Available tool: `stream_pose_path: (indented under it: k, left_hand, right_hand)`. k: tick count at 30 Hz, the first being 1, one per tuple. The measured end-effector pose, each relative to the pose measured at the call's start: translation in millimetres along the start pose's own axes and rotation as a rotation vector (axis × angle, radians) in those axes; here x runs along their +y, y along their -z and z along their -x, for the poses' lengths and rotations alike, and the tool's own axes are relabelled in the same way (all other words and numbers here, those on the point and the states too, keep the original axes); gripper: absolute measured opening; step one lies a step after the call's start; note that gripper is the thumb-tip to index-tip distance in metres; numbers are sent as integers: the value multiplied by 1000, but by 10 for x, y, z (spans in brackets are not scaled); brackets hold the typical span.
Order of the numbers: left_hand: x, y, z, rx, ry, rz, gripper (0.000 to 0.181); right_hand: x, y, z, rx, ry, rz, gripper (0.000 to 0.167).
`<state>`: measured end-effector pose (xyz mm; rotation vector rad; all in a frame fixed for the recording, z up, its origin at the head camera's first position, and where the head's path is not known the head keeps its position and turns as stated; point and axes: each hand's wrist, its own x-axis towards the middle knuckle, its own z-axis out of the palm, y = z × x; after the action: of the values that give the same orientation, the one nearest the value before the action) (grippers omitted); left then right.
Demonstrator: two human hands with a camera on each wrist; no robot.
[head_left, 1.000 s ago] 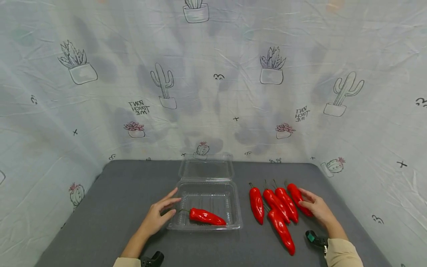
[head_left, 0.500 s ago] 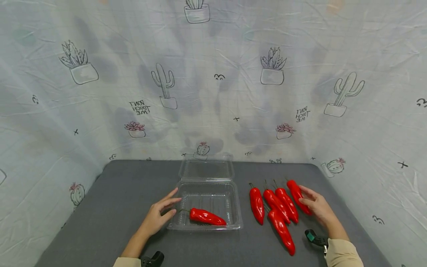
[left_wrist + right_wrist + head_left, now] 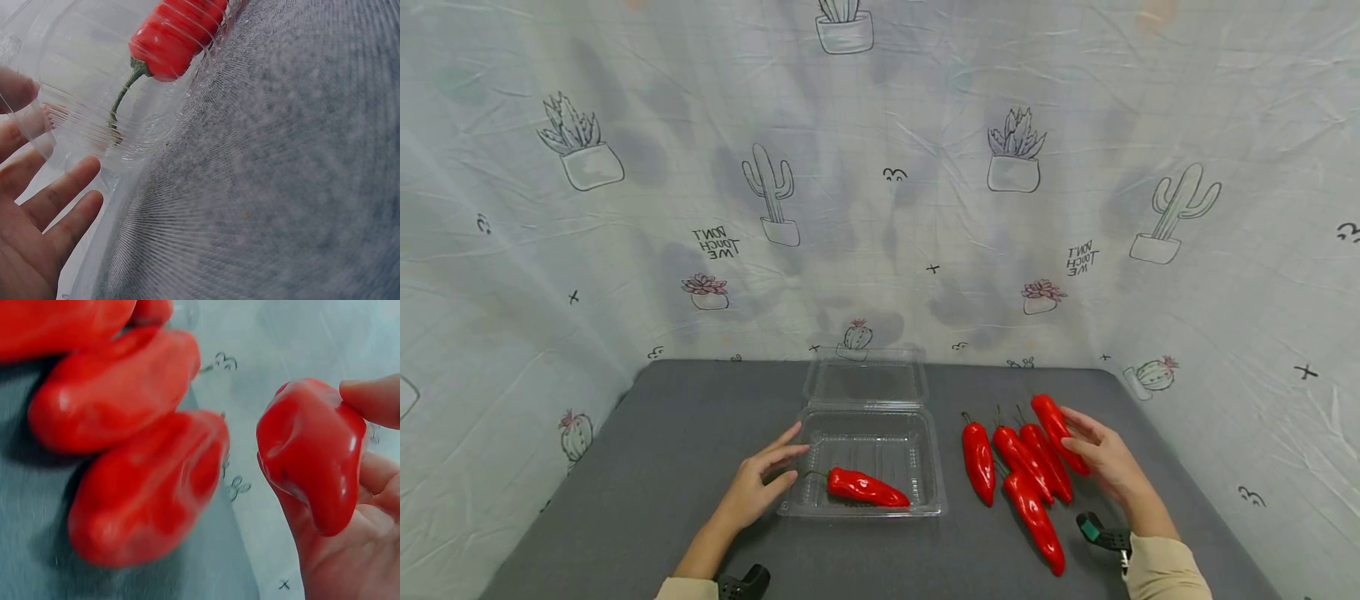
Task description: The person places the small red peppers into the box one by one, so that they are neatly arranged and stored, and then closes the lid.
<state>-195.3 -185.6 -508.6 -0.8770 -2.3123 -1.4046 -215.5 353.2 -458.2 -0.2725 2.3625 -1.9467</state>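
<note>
A red pepper [image 3: 312, 447] is pinched between the thumb and fingers of my right hand [image 3: 1108, 458], raised beside the other peppers. Several more red peppers [image 3: 1033, 521] lie grouped on the right side of the table. My left hand [image 3: 756, 483] rests at the left edge of a clear plastic container [image 3: 936, 492], its fingers spread and fairly straight. One red pepper [image 3: 867, 487] with a green stem lies along the container's front inside. In the left wrist view the fingers [image 3: 59, 194] are at the clear wall, some seen through it.
The container's hinged lid [image 3: 867, 379] stands open toward the back. A grey cloth [image 3: 700, 417] covers the table. White patterned sheeting [image 3: 880, 208] surrounds it at the back and sides. Black straps [image 3: 1101, 532] sit at the wrists.
My right hand has lifted the rightmost pepper and carried it up and slightly left, over toward its neighbour. The left hand and the container stay where they were.
</note>
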Motion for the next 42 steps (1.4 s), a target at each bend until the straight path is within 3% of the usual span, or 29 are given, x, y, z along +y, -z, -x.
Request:
stream_pose_path:
  k: [17, 26, 31, 39, 42]
  left_hand:
    - [-12, -1, 18, 11, 7, 7, 36]
    - [-16, 6, 27, 17, -6, 1, 36]
    - [-5, 14, 26, 15, -9, -22, 36]
    - [27, 8, 6, 23, -31, -61, 37]
    - [63, 3, -8, 25, -37, -63, 36]
  right_hand:
    - [-262, -352, -40, -137, 149, -110, 54]
    - [-316, -605, -31, -172, 198, -59, 54]
    - [-347, -799, -20, -188, 174, -31, 54]
    - [-442, -1111, -28, -209, 26, -61, 58]
    - [-459, -1202, -39, -221, 26, -68, 58]
